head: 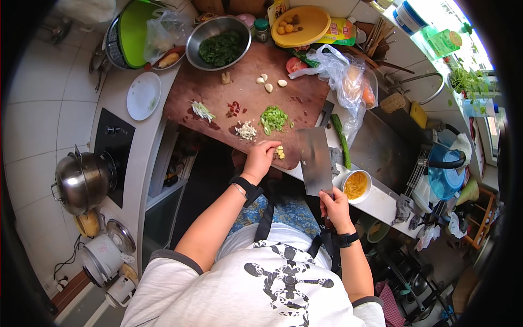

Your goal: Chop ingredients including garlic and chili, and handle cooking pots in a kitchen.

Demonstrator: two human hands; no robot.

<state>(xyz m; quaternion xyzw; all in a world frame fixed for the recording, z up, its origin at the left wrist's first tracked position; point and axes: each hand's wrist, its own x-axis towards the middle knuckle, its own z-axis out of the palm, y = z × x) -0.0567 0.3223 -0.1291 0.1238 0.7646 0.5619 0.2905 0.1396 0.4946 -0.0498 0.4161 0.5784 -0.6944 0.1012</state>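
My right hand [337,208] grips the handle of a broad-bladed cleaver [314,159]. Its blade points away from me, at the right edge of a wooden cutting board [241,92]. At the board's near edge, my left hand [260,159] has its fingertips beside small pale yellow chopped pieces [280,152], possibly ginger; whether it pinches any cannot be told. Beyond that hand are minced garlic [246,131] and chopped green onion [273,119]. Cut red chili [233,109], shredded scallion white [202,111] and several peeled garlic cloves [268,87] lie farther off.
A steel bowl of leafy greens [245,49] and a yellow plate [302,39] stand behind. A cucumber [341,141] and a white bowl of yellow shreds [369,186] are right, before the sink [380,143]. Left are a white plate [143,96] and a steel pot [81,182].
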